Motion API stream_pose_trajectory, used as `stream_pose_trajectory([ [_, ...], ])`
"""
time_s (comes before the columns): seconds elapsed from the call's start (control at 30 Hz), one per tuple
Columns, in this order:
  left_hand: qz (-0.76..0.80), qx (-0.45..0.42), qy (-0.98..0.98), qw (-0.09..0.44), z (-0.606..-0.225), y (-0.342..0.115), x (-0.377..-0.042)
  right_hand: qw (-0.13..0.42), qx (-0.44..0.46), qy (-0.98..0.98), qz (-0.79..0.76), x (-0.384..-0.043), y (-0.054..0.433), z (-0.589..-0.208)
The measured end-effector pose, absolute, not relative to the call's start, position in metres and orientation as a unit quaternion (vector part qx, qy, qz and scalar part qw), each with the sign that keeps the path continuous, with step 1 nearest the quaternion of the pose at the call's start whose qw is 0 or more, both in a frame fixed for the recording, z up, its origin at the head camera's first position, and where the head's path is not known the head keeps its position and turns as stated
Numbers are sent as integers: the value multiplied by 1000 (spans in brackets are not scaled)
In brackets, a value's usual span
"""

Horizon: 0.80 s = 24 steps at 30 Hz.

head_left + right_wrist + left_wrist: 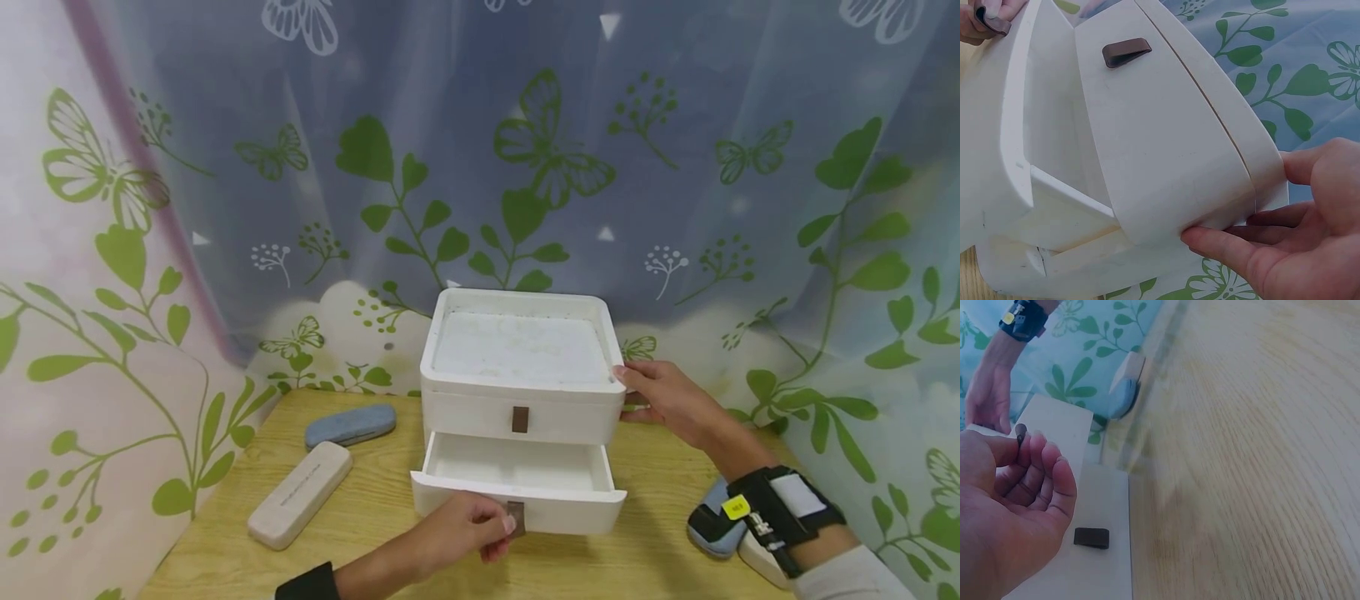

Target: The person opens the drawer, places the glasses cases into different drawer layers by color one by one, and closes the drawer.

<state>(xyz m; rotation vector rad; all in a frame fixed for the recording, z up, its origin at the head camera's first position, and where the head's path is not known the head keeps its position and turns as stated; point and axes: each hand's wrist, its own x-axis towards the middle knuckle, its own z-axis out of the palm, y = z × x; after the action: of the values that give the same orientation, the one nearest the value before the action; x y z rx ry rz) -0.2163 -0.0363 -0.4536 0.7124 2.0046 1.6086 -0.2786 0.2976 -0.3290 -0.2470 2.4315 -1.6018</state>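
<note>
1. The white two-drawer desktop organizer (pixel 517 387) stands upright on the wood-grain tabletop (pixel 397 492), near the patterned curtain (pixel 420 83) behind it.
2. The lower drawer (pixel 570 510) juts from the organizer's front, its white interior showing; the upper drawer (pixel 566 422) sits flush above it, with a brown pull tab (pixel 521 419) at the middle of its face.
3. In front of the organizer, the left hand (pixel 465 535) has thumb and index finger clamped on the lower drawer's brown tab (pixel 516 518) — the other fingers curl loosely beside it.
4. At the organizer's right side, the right hand (pixel 671 402) steadies the front corner: thumb by the upper rim, fingers extended against the side wall, thumb and fingers apart.
5. On top of the organizer is a shallow tray (pixel 525 346) with small dark specks, mostly along its edges.
6. Left of the organizer lie a blue glasses case (pixel 350 426) and, nearer the person, a beige glasses case (pixel 300 496) with printed lettering too small to read.
7. Right of the organizer, near the right wrist's black strap (pixel 813 521), are a blue-and-black case (pixel 705 543) and a pale case (pixel 763 562) — the latter partly hidden by the arm.
</note>
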Motion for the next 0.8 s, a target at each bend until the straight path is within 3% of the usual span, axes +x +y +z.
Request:
stream_pose_trajectory([
  [0.8, 569, 289, 738, 219, -457, -39, -203, 108, -80, 826, -547, -279, 297, -330],
])
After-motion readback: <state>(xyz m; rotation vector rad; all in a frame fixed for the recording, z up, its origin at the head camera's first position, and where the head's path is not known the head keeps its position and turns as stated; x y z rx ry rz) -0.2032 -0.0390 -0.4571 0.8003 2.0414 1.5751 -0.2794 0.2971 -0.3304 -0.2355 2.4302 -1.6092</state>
